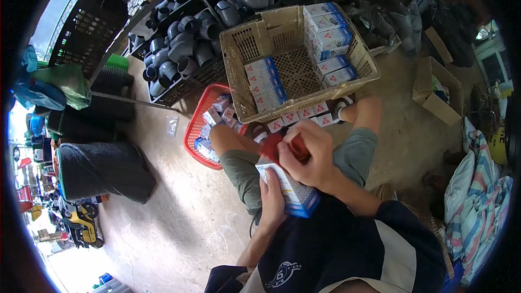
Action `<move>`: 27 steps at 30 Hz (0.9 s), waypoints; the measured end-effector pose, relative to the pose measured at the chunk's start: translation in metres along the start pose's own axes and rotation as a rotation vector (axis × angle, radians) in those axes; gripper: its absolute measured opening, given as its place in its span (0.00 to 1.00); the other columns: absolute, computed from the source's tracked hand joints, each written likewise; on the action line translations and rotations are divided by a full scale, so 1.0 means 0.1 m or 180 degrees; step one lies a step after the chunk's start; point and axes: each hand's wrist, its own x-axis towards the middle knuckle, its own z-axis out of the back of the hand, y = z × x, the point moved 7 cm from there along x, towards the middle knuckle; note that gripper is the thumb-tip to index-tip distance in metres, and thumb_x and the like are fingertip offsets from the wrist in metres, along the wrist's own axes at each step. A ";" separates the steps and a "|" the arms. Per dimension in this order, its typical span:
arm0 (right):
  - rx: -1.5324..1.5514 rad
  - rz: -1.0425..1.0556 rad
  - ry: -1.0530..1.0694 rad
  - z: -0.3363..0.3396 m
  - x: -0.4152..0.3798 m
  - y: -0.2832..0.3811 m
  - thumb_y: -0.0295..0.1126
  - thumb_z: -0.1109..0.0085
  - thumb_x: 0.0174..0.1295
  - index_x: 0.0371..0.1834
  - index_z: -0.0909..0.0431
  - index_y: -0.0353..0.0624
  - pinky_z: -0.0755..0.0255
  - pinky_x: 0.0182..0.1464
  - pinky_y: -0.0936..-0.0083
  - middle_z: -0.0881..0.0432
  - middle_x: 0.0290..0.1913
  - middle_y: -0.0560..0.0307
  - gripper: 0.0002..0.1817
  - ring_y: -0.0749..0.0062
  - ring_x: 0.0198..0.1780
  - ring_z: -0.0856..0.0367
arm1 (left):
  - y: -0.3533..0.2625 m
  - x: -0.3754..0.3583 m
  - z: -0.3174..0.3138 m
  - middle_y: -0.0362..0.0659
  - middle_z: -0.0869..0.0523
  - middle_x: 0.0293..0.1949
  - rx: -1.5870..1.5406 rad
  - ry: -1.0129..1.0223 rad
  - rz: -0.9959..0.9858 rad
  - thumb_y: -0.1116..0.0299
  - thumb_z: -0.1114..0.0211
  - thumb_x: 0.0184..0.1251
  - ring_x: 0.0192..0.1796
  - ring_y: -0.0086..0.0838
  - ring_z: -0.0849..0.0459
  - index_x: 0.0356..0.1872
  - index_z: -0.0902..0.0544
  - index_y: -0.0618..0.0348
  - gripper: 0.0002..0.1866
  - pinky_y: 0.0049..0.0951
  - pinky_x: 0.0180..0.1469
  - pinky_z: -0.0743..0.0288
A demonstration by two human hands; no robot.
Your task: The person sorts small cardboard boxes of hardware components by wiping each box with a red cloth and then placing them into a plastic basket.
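My left hand [273,201] is wrapped round a white and blue box [296,192], tilted over my lap. Above the box's upper end, my right hand [312,152] grips a red tool [297,149], partly covered by the fingers and blurred. The tool's red front part is at the box's top edge. Beyond my knees, a beige plastic crate [347,84] holds stacks of similar white and blue boxes [328,32] at the right and a shorter row [266,84] at the left. Several small boxes [290,118] with red marks lie in a row beneath the crate's near edge.
A red basket [190,138] of small boxes stands left of my knee. Black crates of grey pipe fittings [187,43] are behind it. Dark rolled mesh [103,171] lies at the left. An open cardboard box [437,92] and striped cloth [472,201] are at the right.
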 end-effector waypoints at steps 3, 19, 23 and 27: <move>0.0334 0.0705 0.0493 -0.10 -0.14 0.23 0.27 0.29 0.48 0.25 0.23 0.47 0.29 0.33 0.66 0.21 0.29 0.58 0.09 0.60 0.29 0.23 | -0.23 0.18 0.09 0.49 0.23 0.64 -0.1089 0.0007 -0.0181 0.45 0.59 0.85 0.65 0.34 0.23 0.73 0.37 0.55 0.29 0.37 0.69 0.30; 0.0681 -0.0323 0.0451 -0.24 -0.34 -0.09 0.28 0.32 0.54 0.28 0.22 0.43 0.31 0.33 0.73 0.23 0.29 0.59 0.06 0.70 0.29 0.24 | -0.24 0.32 0.37 0.53 0.24 0.64 -0.1870 -0.0112 -0.0032 0.34 0.61 0.79 0.61 0.41 0.19 0.74 0.40 0.59 0.40 0.42 0.63 0.23; 0.1960 -0.2128 0.0084 -0.24 -0.52 -0.50 0.29 0.37 0.67 0.35 0.22 0.37 0.33 0.35 0.80 0.23 0.29 0.61 0.07 0.82 0.32 0.27 | -0.45 0.18 0.09 0.53 0.32 0.71 -0.1042 0.0161 -0.0730 0.39 0.63 0.82 0.72 0.41 0.29 0.78 0.47 0.59 0.38 0.41 0.74 0.35; 0.2572 -0.2093 -0.0258 -0.15 -0.50 -0.49 0.28 0.35 0.66 0.37 0.23 0.37 0.34 0.35 0.81 0.23 0.30 0.61 0.07 0.82 0.31 0.27 | -0.45 0.28 -0.02 0.53 0.36 0.75 -0.0540 0.0366 -0.0619 0.44 0.64 0.84 0.76 0.42 0.34 0.81 0.51 0.58 0.36 0.42 0.77 0.42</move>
